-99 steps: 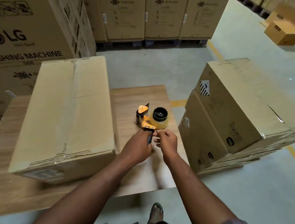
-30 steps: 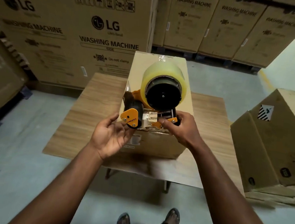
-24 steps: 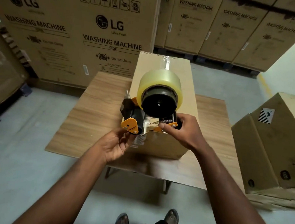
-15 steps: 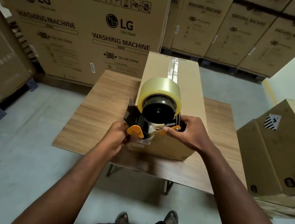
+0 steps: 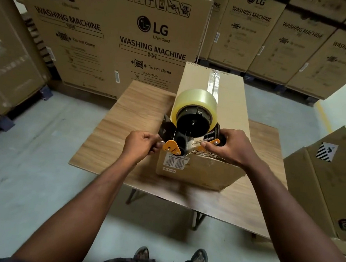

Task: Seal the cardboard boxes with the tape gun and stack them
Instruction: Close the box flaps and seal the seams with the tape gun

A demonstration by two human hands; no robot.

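Observation:
A long cardboard box (image 5: 230, 106) lies on the wooden table (image 5: 131, 116), pointing away from me, with a strip of clear tape along its top seam. The orange and black tape gun (image 5: 190, 132), carrying a roll of clear tape, is held over the box's near top edge. My right hand (image 5: 229, 146) grips the gun's handle on the right. My left hand (image 5: 143, 145) pinches something thin at the gun's front, beside the orange guard; I cannot tell if it is the tape end. A white label sits on the box's near face.
Large washing-machine cartons (image 5: 118, 32) stand in a row behind the table. A stack of cardboard boxes (image 5: 330, 186) sits on the floor at the right. My feet (image 5: 169, 258) are on the grey concrete floor in front of the table.
I turned to face the box's end with the gun lifted off the table. Over the last second the gun came down to the box's near edge and my left hand closed at its front.

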